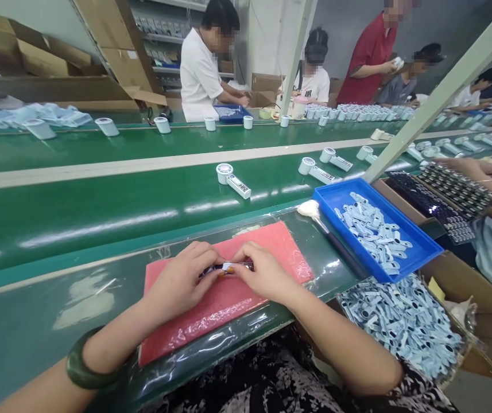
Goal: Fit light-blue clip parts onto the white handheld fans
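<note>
Over a red pad (271,241) on the bench, my left hand (185,269) and my right hand (263,272) meet at a small dark strip-like part with a pale blue plastic piece (227,267). Both hands are closed, fingertips and thumbs pinching it from either side. My fingers cover most of the part, so its exact kind is hidden. To the right, a blue tray (422,255) holds many small pale blue plastic pieces (372,229). Beside that tray lies a brush with a dark handle (336,241) and a cream head.
Beyond the bench runs a green conveyor belt (99,212) carrying white handheld devices (232,180). A box of pale blue parts (401,321) stands low at right. A slanted metal post (444,86) rises there. A co-worker's arm (473,172) is near stacked circuit boards (456,189).
</note>
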Available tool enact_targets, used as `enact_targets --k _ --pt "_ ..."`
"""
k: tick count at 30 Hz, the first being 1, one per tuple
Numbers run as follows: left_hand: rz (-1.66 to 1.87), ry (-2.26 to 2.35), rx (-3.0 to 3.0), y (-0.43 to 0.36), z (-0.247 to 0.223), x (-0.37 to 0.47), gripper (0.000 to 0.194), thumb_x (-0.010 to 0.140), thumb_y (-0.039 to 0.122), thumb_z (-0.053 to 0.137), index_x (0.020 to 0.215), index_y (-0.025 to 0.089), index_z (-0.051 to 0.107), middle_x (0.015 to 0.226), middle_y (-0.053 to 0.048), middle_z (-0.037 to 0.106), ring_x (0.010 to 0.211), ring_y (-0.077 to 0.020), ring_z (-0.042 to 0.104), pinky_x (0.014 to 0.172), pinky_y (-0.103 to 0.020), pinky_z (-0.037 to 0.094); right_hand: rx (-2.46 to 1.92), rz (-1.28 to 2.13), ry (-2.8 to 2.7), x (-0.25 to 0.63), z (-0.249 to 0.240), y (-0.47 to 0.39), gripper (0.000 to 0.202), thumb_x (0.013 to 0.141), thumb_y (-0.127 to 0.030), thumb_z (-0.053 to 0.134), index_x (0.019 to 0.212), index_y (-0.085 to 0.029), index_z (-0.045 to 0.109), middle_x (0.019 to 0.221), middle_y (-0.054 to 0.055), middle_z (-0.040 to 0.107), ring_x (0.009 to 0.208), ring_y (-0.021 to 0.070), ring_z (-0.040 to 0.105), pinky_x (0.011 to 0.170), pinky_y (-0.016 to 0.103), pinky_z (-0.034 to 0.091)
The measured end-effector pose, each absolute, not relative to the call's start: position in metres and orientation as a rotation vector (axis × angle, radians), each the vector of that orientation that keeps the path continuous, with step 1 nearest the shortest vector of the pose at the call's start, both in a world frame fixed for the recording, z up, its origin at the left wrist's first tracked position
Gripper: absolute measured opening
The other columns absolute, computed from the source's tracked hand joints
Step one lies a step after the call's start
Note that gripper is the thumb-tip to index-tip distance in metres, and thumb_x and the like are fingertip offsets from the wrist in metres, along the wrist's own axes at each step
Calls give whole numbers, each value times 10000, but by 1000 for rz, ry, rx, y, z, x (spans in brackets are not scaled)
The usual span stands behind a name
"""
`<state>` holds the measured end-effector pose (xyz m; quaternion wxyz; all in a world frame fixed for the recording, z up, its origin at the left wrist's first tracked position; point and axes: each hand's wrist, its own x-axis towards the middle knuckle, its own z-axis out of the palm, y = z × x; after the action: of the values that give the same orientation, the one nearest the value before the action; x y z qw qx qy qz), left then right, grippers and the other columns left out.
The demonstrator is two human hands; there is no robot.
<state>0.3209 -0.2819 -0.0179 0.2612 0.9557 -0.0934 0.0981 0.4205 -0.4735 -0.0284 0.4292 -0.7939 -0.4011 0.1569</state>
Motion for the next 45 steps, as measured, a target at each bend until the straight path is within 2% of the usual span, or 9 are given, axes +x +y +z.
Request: enact_targets --k 4,7,14,22,27,30,34,39,45 --pt "245 -283 2614 -286 -10 309 223 997 335 476 958 216 661 1054 -69 667 1004 -227 598 835 -386 542 -1896 563 -1006 422 -36 -479 236 908 -290 691 1128 -224 638 1136 35 689 1048 200 627 931 381 506" --pt "230 -297 2666 -291 -10 298 229 984 390 529 1110 246 655 1151 -53 686 1109 -255 606 923 -437 546 -1978 569 -1142 418 -32 -483 369 902 -319 702 1255 -238 633 1211 61 662 1131 242 596 1014 439 467" --pt "280 -259 2827 -302 -28 291 279 1005 288 435 1145 205 660 1182 -67 705 1182 -296 589 1003 -525 515 -2069 409 -1270 409 -32 -483 319 928 -241 635 1243 -198 653 1115 74 646 1057 237 584 965 414 480" --pt "384 -465 3033 -304 -17 292 288 988 328 503 1207 171 605 1173 -101 693 1161 -307 597 999 -506 497 -1965 218 -1289 400 -57 -495 486 961 -344 606 1414 -210 493 1339 96 598 1227 267 530 1078 465 427" --pt "229 -521 3276 -270 1 338 223 906 150 461 1033 154 645 1001 -107 694 988 -285 643 988 -526 480 -1822 111 -1010 406 -64 -502 417 964 -316 572 1359 -190 526 1307 119 597 1214 233 547 1062 426 457" --pt "160 -353 3490 -227 8 391 249 875 76 440 990 132 654 1042 -142 685 1116 -329 617 1084 -596 379 -1810 110 -927 406 -63 -499 338 966 -287 544 1286 -184 577 1226 112 637 1144 228 584 998 418 487" --pt "206 -113 3573 -180 5 449 365 907 3 354 1062 64 679 1171 -196 655 1349 -402 467 1108 -679 264 -1902 123 -986 405 -62 -493 301 950 -287 567 1231 -198 627 1156 86 687 1069 249 615 937 445 484" --pt "330 -34 3453 -194 -21 444 523 883 45 399 1319 209 637 1423 -186 561 1373 -400 465 1072 -658 369 -1889 119 -1011 403 -65 -491 271 939 -273 583 1193 -216 659 1099 57 714 1034 235 635 911 413 480" --pt "575 -690 2965 -265 -64 378 451 925 188 413 1307 277 633 1483 -57 534 1417 -296 442 1109 -496 455 -1909 157 -1021 420 -51 -508 306 938 -258 604 1236 -209 656 1159 60 693 1007 162 655 934 298 507"
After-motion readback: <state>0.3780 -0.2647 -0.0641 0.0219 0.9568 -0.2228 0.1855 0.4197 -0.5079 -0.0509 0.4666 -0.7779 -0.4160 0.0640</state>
